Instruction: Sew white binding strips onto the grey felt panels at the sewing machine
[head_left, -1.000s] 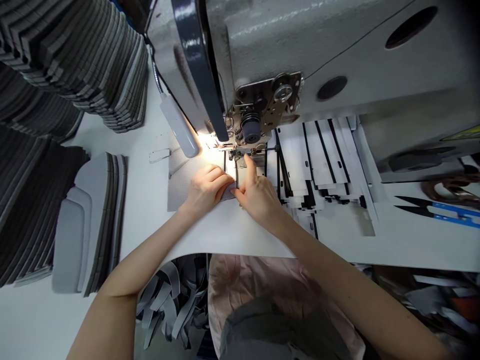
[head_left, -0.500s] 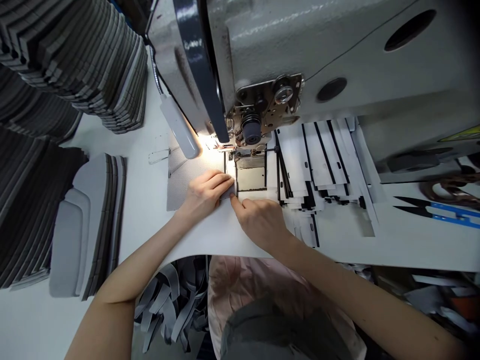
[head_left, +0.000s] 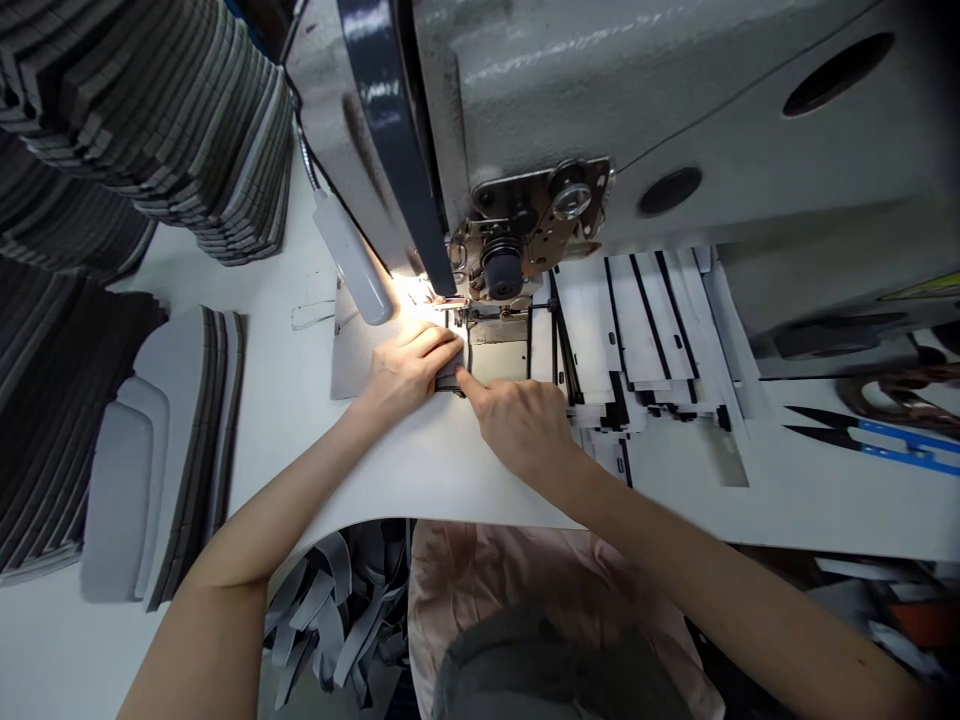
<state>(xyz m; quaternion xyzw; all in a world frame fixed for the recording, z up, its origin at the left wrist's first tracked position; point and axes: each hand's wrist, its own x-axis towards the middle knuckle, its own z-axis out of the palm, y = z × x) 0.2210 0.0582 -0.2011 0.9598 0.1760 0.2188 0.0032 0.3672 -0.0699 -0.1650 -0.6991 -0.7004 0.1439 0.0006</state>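
Note:
A grey fabric piece lies on the bed of the sewing machine, its right edge under the lit needle area. My left hand rests on it, fingers together and pressed down close to the presser foot. At the fabric's near right corner, my right hand is closed with its index fingertip against the edge; its thumb is hidden. A narrow white strip with a dark border shows along that edge, partly covered by my left fingers.
White strips with black edges lie right of the needle. Blue-handled thread snips are farther right. Stacks of grey padded pieces and several cut panels stand left. A small lamp hangs by the needle.
The fabric has slid a little away from me, under the presser foot. Both hands have moved forward with it, and the view has shifted slightly.

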